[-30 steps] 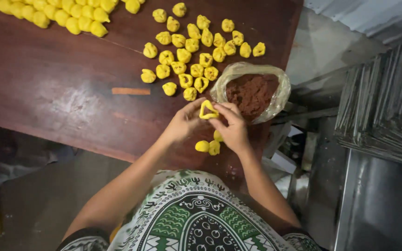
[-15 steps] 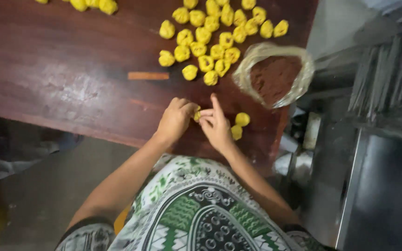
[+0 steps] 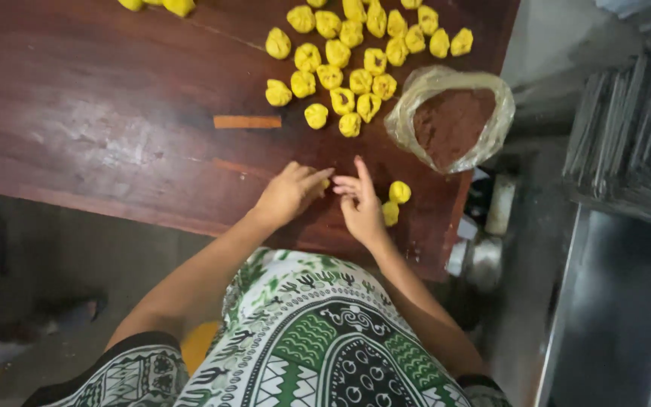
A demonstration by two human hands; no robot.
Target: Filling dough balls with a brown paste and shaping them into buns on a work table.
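Far left, the dark wooden worktop (image 3: 99,128) is bare except for a thin orange strip (image 3: 247,121) lying flat, well apart from my hands. My left hand (image 3: 289,194) rests near the front edge, its fingers (image 3: 312,179) curled together and closed onto a small yellow piece (image 3: 327,183), of which only a sliver shows between my two hands. How it is folded I cannot tell. My right hand (image 3: 361,207) meets it from the other side, thumb and first fingers pinching toward the same spot while the remaining fingers stand up and spread loosely. I judge the piece soft and easily squashed, so too hard a pinch could tear or flatten it, and with so little of it in view I may be closing it unevenly. Just right of my right hand lie two yellow lumps (image 3: 395,202), touching each other, near the worktop's front edge; a careless sweep of my wrist could knock them to the floor. Farther back a cluster of yellow parcels (image 3: 356,56) sits in loose rows, each small, bright and puckered at the top. To the right stands an open clear bag (image 3: 491,128) of reddish-brown filling (image 3: 452,124), close to the worktop's right edge, where a nudge could tip it off.
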